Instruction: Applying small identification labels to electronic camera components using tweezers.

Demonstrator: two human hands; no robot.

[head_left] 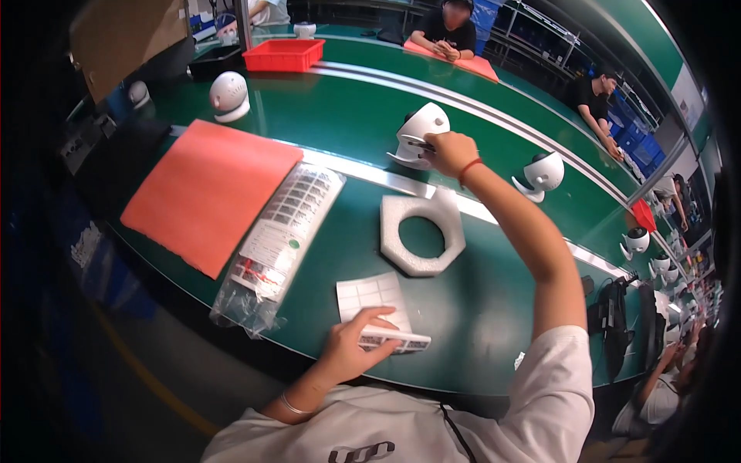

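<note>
My right hand (453, 156) reaches far across the bench, its fingers closed at the lower side of a white round-headed camera (429, 122). The exact grip there is partly hidden by my fingers. Close to the near edge, my left hand (355, 349) pinches a sheet of labels (370, 297). The sheet's far part lies flat with blank white squares, while its near part is folded up and shows printed labels. Between my hands lies a white foam ring (391, 251) with an octagonal outline and a round hole.
A plastic-wrapped pack of label sheets (282, 231) lies left, beside an orange mat (212, 189). More white cameras stand at far left (229, 94) and right (543, 173). A red tray (284, 55) sits at the back. A metal rail (363, 174) crosses the green bench. Other people sit beyond.
</note>
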